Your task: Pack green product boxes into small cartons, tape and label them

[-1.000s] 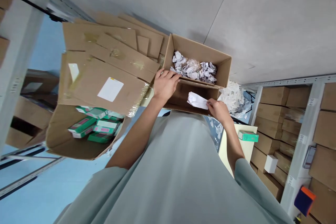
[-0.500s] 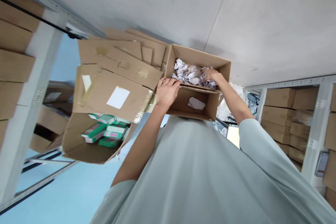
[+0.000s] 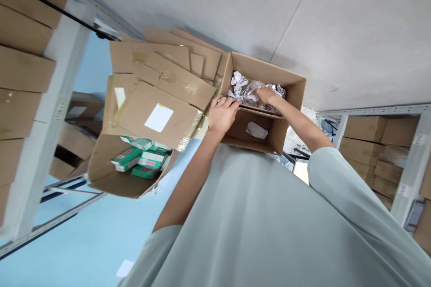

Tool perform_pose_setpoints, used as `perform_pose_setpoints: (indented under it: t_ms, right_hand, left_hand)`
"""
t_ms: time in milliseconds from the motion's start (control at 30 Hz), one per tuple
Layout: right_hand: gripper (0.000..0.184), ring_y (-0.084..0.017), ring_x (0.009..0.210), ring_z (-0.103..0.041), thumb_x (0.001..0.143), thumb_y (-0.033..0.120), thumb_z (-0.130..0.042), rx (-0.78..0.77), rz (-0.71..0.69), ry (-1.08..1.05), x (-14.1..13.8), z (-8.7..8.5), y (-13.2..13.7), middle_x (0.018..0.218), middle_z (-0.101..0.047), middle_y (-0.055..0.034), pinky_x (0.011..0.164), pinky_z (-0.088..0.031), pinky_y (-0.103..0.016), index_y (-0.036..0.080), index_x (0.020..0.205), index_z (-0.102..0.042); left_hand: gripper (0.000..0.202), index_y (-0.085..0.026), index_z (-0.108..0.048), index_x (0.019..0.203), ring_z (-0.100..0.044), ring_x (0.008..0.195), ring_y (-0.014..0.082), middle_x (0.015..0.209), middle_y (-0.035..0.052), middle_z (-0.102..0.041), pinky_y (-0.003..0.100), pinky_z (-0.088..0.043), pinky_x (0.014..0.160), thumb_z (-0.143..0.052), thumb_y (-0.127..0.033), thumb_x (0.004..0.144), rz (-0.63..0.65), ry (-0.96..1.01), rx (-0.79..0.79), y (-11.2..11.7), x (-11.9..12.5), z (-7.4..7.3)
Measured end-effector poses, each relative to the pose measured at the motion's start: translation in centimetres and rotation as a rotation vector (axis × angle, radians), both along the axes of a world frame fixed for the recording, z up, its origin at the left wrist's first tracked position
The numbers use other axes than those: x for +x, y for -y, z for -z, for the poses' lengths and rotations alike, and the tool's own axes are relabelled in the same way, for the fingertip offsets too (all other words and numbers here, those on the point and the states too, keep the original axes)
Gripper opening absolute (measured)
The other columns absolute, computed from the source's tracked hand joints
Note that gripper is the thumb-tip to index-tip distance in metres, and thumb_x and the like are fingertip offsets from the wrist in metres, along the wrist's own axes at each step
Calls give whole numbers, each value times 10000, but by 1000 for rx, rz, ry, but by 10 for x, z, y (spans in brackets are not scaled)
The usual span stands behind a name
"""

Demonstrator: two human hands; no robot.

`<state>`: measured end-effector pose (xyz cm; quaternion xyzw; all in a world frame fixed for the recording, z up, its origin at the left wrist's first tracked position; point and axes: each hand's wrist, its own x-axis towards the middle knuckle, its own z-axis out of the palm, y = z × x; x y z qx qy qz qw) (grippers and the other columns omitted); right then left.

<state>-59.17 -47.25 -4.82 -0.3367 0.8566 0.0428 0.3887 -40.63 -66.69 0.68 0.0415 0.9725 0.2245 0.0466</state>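
Observation:
A cardboard box (image 3: 269, 63) stands in front of me, with crumpled paper (image 3: 239, 87) and some clear plastic inside. My left hand (image 3: 222, 114) is curled over the near left edge of this box, gripping the cardboard. Down in the paper is my right hand (image 3: 267, 95); its fingertips are mostly hidden there. Nearer to me is a second open cardboard space (image 3: 240, 128), against my shirt, holding one white crumpled piece of paper (image 3: 257, 130). Whether it is a separate box or the same one, I cannot tell.
Flattened cardboard (image 3: 182, 112) is piled at the left. Below it, an open carton (image 3: 104, 161) holds several green and white small boxes (image 3: 151, 160). Shelving with stacked cartons stands on the left (image 3: 23, 71) and right (image 3: 363, 143). White wrapping material (image 3: 296, 136) lies beyond my right arm.
The view has shifted, so the boxes sit further right in the picture. My right hand has moved a little left within the crumpled paper; my left hand stays on the box edge.

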Motion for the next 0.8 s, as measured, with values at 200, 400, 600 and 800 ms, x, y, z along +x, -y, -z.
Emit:
perform_pose_setpoints:
  t_ms: [200,400,600,800]
  right_hand:
    - [660,-357,1285,-757,1000,340,-789,-278,331,-157,28,-80,-58,1420,-800,-148,1138,-569,-450,214,1627,-626]
    - [675,-266,917,-775,1026,532,-727,-623,774,-166,123,-145,-106,1174,-827,-84,931,-654,-422,234,1616,-585]
    - [632,-234,832,-772,960,449,-842,-574,739,78,188,-140,-83,1075,-838,-34,922,-655,-398,255,1536,-667]
    - [610,-304,1125,-816,1044,429,-782,-351,587,6,178,-141,-60,1367,-822,-91,1069,-629,-434,288,1617,-625]
  left_hand:
    - [427,-289,-811,1412,-676,1245,339,1305,120,-803,563,-435,1258,-491,-268,1130,16,-33,8,1,0,2]
    - [435,-298,-807,1422,-669,1256,348,1296,125,-798,581,-438,1242,-487,-273,1128,6,-29,31,0,-1,4]
    - [429,-287,-795,1437,-659,1277,363,1317,134,-793,600,-424,1235,-520,-253,1108,-9,-3,47,-1,0,3]
    - [421,-288,-802,1404,-667,1261,351,1325,122,-798,576,-419,1240,-481,-271,1132,-6,2,33,-2,1,-2]
